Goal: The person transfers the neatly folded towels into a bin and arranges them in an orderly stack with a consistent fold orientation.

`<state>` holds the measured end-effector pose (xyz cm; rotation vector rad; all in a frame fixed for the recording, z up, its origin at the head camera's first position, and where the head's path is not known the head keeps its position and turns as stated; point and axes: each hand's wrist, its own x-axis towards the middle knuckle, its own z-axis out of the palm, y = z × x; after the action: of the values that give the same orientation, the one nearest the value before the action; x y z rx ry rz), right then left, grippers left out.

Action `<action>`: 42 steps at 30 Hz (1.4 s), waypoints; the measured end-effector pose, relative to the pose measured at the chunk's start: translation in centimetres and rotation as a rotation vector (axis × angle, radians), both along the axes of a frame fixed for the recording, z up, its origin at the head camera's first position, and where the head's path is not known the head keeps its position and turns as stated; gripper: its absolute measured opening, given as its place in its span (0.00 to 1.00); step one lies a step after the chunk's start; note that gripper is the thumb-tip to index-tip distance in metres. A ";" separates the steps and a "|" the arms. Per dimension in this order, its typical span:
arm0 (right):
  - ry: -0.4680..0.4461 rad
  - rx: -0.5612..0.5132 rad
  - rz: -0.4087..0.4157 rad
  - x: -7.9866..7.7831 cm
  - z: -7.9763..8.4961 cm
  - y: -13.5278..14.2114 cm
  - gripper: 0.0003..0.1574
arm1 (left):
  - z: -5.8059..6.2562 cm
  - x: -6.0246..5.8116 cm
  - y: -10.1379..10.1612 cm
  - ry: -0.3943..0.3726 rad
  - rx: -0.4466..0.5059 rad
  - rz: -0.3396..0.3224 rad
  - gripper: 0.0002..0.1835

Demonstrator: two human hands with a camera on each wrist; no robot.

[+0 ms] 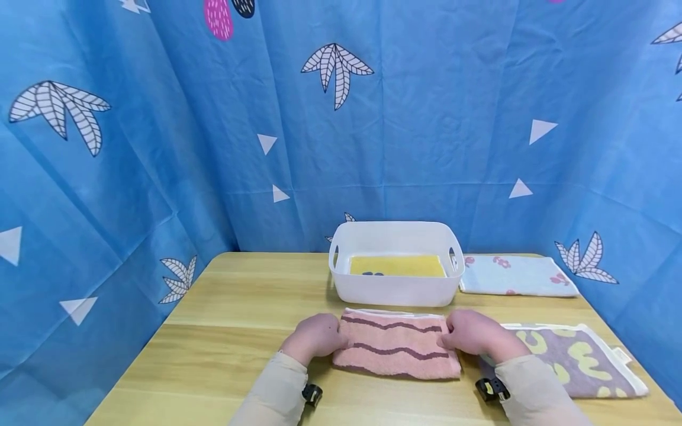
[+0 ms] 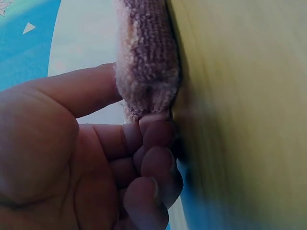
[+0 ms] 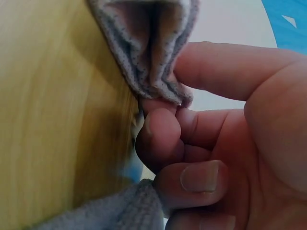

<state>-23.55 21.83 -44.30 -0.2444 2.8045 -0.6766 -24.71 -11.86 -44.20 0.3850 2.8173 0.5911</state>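
Observation:
A folded pink towel with dark wavy stripes lies on the table, right in front of a white basket. My left hand pinches its left edge, thumb on top and fingertips under it; the left wrist view shows the thick folded side of the towel. At the opposite edge my right hand pinches the towel between thumb and fingers, and the stacked layers show in the right wrist view. Beside the right hand lies a folded purple towel with yellow-green shapes, partly hidden by the forearm.
The white basket with handle holes holds a yellow folded cloth. To its right lies a folded white towel with pink flowers. The wooden table is bordered by a blue patterned curtain.

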 end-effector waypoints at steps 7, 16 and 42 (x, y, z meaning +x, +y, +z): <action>0.011 0.007 0.056 0.0 0.0 0.2 0.17 | 0.0 0.0 -0.1 -0.001 -0.029 -0.028 0.17; 0.033 -0.028 0.116 -0.4 0.1 0.8 0.08 | 0.1 -0.2 -0.4 -0.008 -0.023 -0.088 0.16; 0.097 -0.195 0.152 0.0 3.1 2.3 0.12 | 4.0 0.2 -1.8 0.041 0.128 -0.122 0.12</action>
<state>-23.55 24.08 -41.16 -0.5345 2.7735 -0.9241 -24.52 -13.63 -40.22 0.5950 2.7770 0.7473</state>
